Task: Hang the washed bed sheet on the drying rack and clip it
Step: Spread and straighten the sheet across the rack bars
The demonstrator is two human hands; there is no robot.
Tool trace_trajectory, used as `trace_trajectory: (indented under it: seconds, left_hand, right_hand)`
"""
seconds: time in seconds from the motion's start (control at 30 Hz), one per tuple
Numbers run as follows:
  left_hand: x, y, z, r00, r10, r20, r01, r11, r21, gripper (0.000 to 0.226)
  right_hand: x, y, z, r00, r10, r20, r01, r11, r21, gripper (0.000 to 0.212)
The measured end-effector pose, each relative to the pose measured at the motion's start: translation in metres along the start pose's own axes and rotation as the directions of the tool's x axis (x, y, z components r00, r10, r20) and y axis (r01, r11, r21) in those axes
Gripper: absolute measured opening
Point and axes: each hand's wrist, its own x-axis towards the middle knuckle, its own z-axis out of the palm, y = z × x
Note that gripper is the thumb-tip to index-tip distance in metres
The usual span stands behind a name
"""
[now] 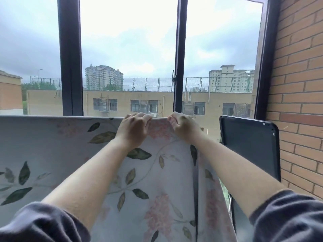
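Head camera view, looking forward and a little down along my two bare forearms. A bed sheet (52, 145), pale with green leaves and pink flower clusters, hangs in front of me. Its top fold runs in a straight, level line from the left edge of the view to just past my right hand, and the cloth falls from that line. Whatever carries the fold is hidden under the cloth.

My left hand (134, 130) and right hand (183, 128) sit side by side on that top fold, near its right end, with a short stretch of sheet between them. On the left hand, the fingers (146, 117) are curled over the fold, pressed close together, gripping the cloth. On the right hand, the fingers (172, 118) are curled the same way and bunch the fabric at the fold. I cannot tell where my thumbs lie. Below my right hand the sheet's side edge drops in loose vertical folds.

Dark grey sleeves (43, 222), pushed up my arms, fill the bottom corners.

Behind the sheet stands a window frame (70, 67), dark and upright, with cloudy sky and tan buildings (132, 102) beyond. A brick wall (300, 84) closes the right side. Between it and the sheet a black panel (251, 142) with rounded corners stands upright, apart from my right hand.
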Motion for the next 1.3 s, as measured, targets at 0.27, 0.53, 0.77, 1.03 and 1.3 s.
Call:
trace_trajectory:
  seconds: [0.27,0.53,0.77,1.03,1.3]
  left_hand:
    - [-0.053,-0.144,-0.058,0.996,-0.085,-0.039,0.092,0.969,0.231,0.053]
    - [-0.082,-0.226,-0.089,0.978,-0.199,-0.058,0.208,0.939,0.275,0.054]
    - [-0.078,-0.22,-0.087,0.993,-0.113,-0.032,0.117,0.972,0.202,0.041]
    - [-0.101,-0.272,-0.103,0.991,-0.107,-0.086,0.124,0.965,0.233,0.045]
    - [-0.123,-0.33,-0.125,0.957,-0.27,-0.103,0.289,0.908,0.304,0.052]
  right_hand:
    - [0.002,0.006,0.018,0.982,0.04,-0.187,-0.075,0.98,-0.184,0.034]
    - [0.013,-0.066,0.064,0.931,-0.01,-0.366,-0.13,0.925,-0.357,0.044]
    - [0.042,-0.212,0.137,0.931,-0.174,-0.321,0.063,0.942,-0.329,0.053]
    - [0.053,-0.227,0.161,0.89,-0.256,-0.377,0.105,0.92,-0.378,0.047]
    - [0.055,-0.202,0.166,0.835,-0.293,-0.465,0.108,0.917,-0.384,0.041]
